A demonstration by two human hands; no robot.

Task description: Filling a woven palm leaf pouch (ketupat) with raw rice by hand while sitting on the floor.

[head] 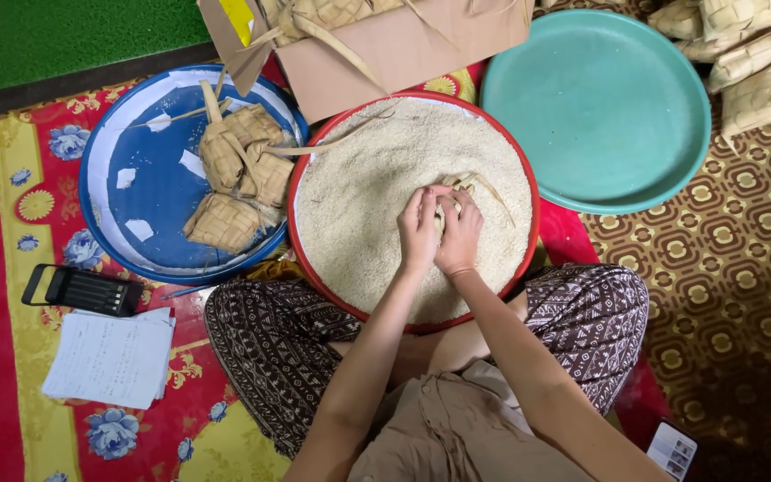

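A red-rimmed round basin (301, 170) full of white rice grains (377, 187) sits on my lap. Over the rice, my left hand (418, 230) and my right hand (460, 234) are pressed together around a small woven palm-leaf pouch (457, 189), its loose leaf strips sticking out toward the upper right. Both hands grip the pouch; most of it is hidden by my fingers.
A blue round tray (136, 187) on the left holds three woven pouches (238, 174). An empty teal basin (595, 107) lies upper right, more pouches (756, 54) beyond it, a cardboard box (377, 45) at the top. Papers (113, 357) and a black calculator (82, 289) lie lower left, a phone (671, 449) lower right.
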